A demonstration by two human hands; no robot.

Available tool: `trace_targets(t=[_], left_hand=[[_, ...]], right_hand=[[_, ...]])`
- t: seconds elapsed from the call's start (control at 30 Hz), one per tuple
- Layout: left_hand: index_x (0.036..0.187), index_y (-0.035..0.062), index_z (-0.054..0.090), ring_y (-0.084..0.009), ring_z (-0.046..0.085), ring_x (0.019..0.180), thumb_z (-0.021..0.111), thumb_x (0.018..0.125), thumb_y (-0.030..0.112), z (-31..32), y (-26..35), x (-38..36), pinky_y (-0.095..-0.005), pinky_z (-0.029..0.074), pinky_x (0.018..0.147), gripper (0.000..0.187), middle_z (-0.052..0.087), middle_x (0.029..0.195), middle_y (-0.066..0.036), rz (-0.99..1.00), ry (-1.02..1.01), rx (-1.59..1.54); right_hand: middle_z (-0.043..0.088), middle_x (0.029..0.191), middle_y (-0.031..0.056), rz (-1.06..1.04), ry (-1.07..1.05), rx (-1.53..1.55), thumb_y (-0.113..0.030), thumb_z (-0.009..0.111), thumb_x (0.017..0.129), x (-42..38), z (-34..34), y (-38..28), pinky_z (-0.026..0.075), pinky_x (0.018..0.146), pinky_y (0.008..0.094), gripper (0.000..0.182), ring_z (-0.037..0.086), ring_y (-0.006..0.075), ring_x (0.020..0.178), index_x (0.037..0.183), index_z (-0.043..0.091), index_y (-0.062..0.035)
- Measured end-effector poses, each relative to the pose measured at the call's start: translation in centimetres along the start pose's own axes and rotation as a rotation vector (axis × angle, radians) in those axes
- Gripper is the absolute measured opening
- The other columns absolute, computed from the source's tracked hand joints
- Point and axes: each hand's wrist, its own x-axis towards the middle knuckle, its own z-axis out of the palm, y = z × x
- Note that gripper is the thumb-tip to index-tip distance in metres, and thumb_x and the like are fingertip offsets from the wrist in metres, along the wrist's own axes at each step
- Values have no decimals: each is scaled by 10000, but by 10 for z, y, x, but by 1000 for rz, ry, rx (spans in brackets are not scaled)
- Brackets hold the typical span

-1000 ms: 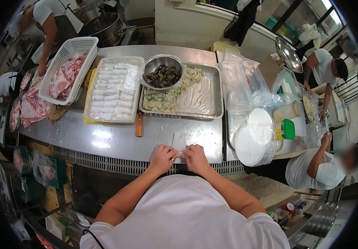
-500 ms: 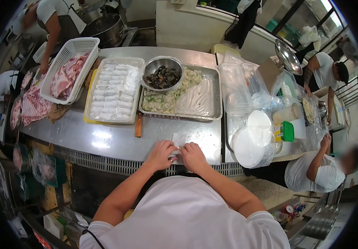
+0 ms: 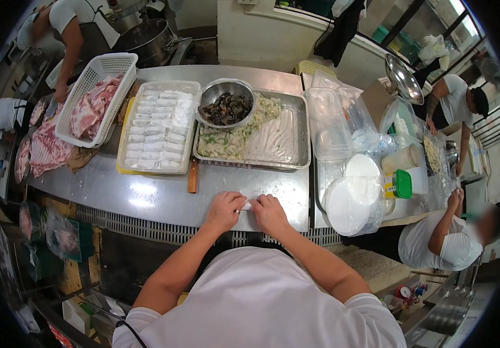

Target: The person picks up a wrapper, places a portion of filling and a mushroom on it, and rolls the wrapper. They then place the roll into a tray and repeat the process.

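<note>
A small white wrapper roll point(image 3: 247, 205) lies on the steel table just in front of me, pinched at both ends. My left hand point(image 3: 225, 210) has its curled fingers on the roll's left end. On its right end press the fingers of my right hand point(image 3: 269, 213). Beyond them stands a white tray point(image 3: 151, 170) with rows of similar white rolls. A metal tray point(image 3: 307, 139) holds a pale green-flecked filling point(image 3: 221, 143) on its left side. On that tray rests a steel bowl point(image 3: 225, 126) of dark, wet pieces point(image 3: 226, 109).
A wooden handle point(image 3: 192, 177) sticks out between the trays. Raw meat fills a white basket point(image 3: 125, 58) at the left. Plastic containers point(image 3: 328, 122), white round lids point(image 3: 345, 211) and a green-lidded tub point(image 3: 401, 184) crowd the right. Co-workers point(image 3: 435, 238) stand at both sides.
The flat wrapper flap that lay beyond my fingers is now rolled up. Both hands have shifted slightly away from me with the roll.
</note>
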Motion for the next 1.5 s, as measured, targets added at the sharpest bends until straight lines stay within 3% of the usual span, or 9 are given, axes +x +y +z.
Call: trace_targets(t=[0.2, 0.47, 0.57, 0.87, 1.07, 1.17, 1.27, 1.4, 1.5], left_hand=[[1310, 93, 731, -333, 663, 1082, 812, 900, 146, -5, 6, -2, -477, 515, 933, 421, 724, 1222, -86, 44, -99, 24], [1307, 89, 731, -334, 658, 1099, 816, 913, 167, -4, 1, 0, -475, 506, 948, 411, 724, 1209, -86, 53, -105, 22], [1313, 118, 741, -289, 654, 1098, 797, 936, 231, -1, -3, -3, -452, 506, 964, 398, 730, 1225, -44, 53, -110, 67], [1311, 120, 742, -308, 655, 1110, 793, 951, 231, -2, -4, -3, -460, 505, 950, 380, 728, 1240, -61, 63, -96, 43], [1326, 123, 736, -303, 655, 1121, 794, 950, 228, -4, -3, -3, -456, 506, 948, 395, 726, 1245, -61, 55, -86, 11], [1328, 123, 737, -303, 656, 1121, 796, 948, 229, -4, -3, -4, -456, 507, 948, 398, 725, 1244, -62, 54, -86, 3], [1328, 124, 738, -303, 656, 1119, 796, 950, 233, 1, -7, -5, -452, 509, 954, 398, 724, 1241, -63, 58, -100, 18], [1324, 123, 735, -297, 656, 1118, 795, 954, 236, 0, -7, -5, -446, 510, 958, 391, 724, 1239, -61, 69, -93, 31], [1313, 122, 738, -291, 657, 1123, 797, 954, 239, -1, -5, -5, -444, 511, 964, 383, 726, 1242, -55, 70, -78, 39]], right_hand=[[670, 1064, 134, 12, -65, -20, -181, 726, 986, 4, 3, 7, 526, 903, 450, 366, 646, 337, 1018, 1327, 724, -49], [773, 1045, 335, 689, -159, 172, -300, 763, 909, 77, -67, 59, 611, 889, 570, 785, 769, 488, 971, 1553, 515, 74], [786, 1020, 317, 708, -522, 199, -243, 782, 874, 107, -85, 81, 667, 702, 462, 782, 801, 387, 773, 1538, 537, 88], [729, 768, 129, 668, -608, 580, -92, 739, 917, 145, -59, 49, 556, 467, 362, 788, 668, 216, 537, 1658, 475, -46], [702, 841, 86, 887, -502, 1434, -66, 692, 973, 136, -65, 47, 581, 584, 363, 680, 667, 196, 609, 1633, 531, -77], [711, 982, 137, 821, -583, 1473, -46, 711, 936, 120, -60, 56, 612, 784, 421, 744, 716, 236, 797, 1650, 525, -145], [678, 1266, 218, 175, -466, 507, -45, 740, 892, 92, -45, 59, 579, 969, 504, 813, 706, 325, 1094, 1656, 526, -224], [363, 1724, 211, -121, -530, -230, -143, 760, 918, 80, -50, 32, 421, 1215, 588, 824, 429, 445, 1532, 1678, 483, -299], [309, 1776, 185, -355, -444, -460, -207, 695, 991, 63, -31, 42, 336, 1269, 652, 753, 346, 448, 1603, 1696, 451, -309]])
